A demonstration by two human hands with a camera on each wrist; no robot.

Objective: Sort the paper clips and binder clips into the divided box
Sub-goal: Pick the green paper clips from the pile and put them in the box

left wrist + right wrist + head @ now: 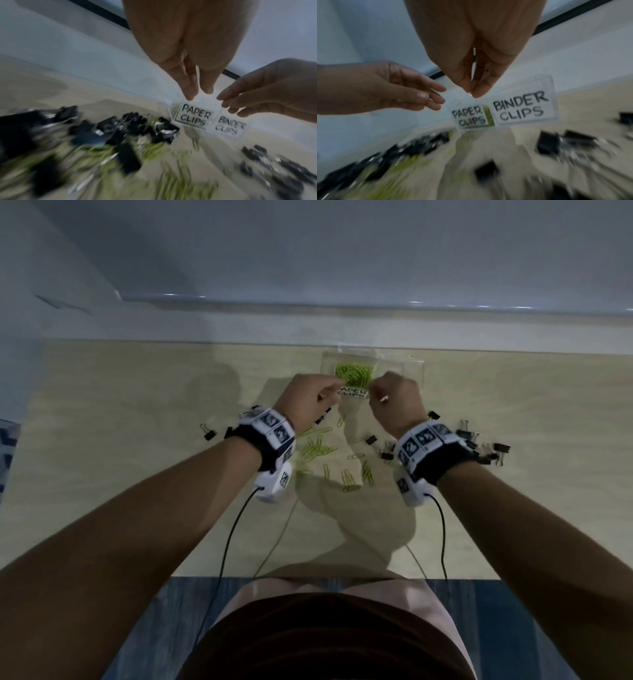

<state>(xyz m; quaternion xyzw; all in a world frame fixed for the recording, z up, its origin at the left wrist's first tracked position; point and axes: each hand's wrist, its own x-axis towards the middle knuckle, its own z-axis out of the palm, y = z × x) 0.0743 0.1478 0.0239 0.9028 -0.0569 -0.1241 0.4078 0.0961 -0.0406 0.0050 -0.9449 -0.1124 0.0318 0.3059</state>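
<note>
A clear divided box [416,371] stands at the table's far edge, labelled PAPER CLIPS [469,116] and BINDER CLIPS [520,108]. A heap of green paper clips [352,373] fills its left compartment; the right one looks bare. My left hand [334,392] hovers over the box's left front corner, its fingertips [190,94] pointing down, slightly apart, with nothing between them. My right hand [375,392] hangs just right of it above the divider. Its thumb and fingertips [477,93] meet, with no clip visible. More green paper clips [318,448] lie loose in front of the box.
Black binder clips lie in two groups on the wooden table: one on the left [209,433] under my left wrist, one on the right [486,448] past my right wrist. A white wall ledge [342,302] runs right behind the box. Cables trail from both wrist cameras.
</note>
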